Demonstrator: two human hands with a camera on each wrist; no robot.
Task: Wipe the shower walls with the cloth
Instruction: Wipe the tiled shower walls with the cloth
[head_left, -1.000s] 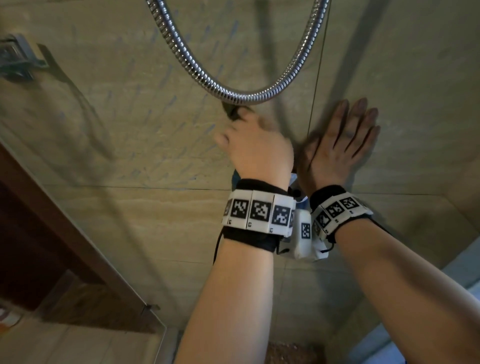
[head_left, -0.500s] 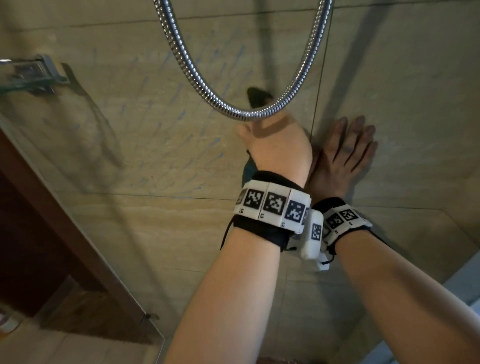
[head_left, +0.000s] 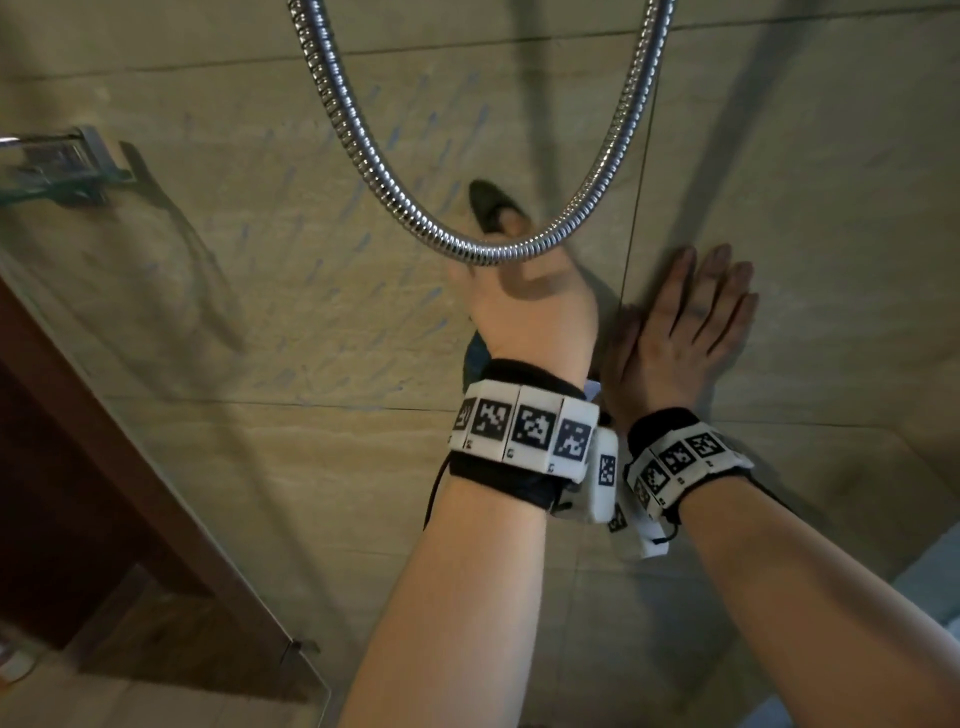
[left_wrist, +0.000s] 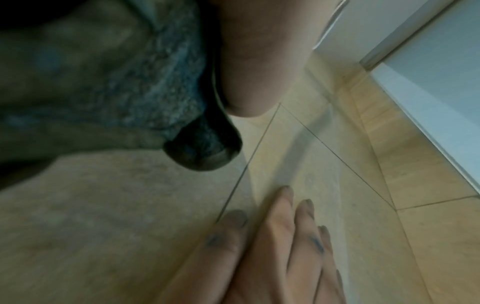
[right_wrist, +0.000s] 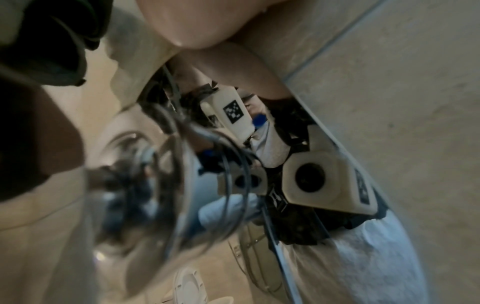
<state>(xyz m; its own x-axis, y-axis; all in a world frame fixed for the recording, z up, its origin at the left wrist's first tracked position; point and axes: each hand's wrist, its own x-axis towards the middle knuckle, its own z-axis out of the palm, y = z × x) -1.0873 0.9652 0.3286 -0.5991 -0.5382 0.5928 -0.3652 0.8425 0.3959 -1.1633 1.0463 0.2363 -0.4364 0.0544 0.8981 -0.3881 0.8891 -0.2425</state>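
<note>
A dark grey-blue cloth (head_left: 485, 202) lies against the beige tiled shower wall (head_left: 249, 270). My left hand (head_left: 530, 306) grips it, fingers curled, just behind the bottom loop of the hose. One tip of the cloth pokes out above the hand and an edge shows below the palm. In the left wrist view the cloth (left_wrist: 155, 82) is bunched under my palm. My right hand (head_left: 685, 322) lies flat on the wall to the right of a vertical tile joint, fingers straight and together; its fingers (left_wrist: 280, 236) also show in the left wrist view.
A chrome shower hose (head_left: 363, 156) hangs in a loop in front of the wall, crossing over my left hand. A glass shelf on a metal bracket (head_left: 57, 166) sticks out at the upper left. A glass partition (head_left: 306, 670) runs along the left.
My left hand has slid the cloth up the wall, from just under the hose loop to behind and above it. My right hand has stayed flat on the wall.
</note>
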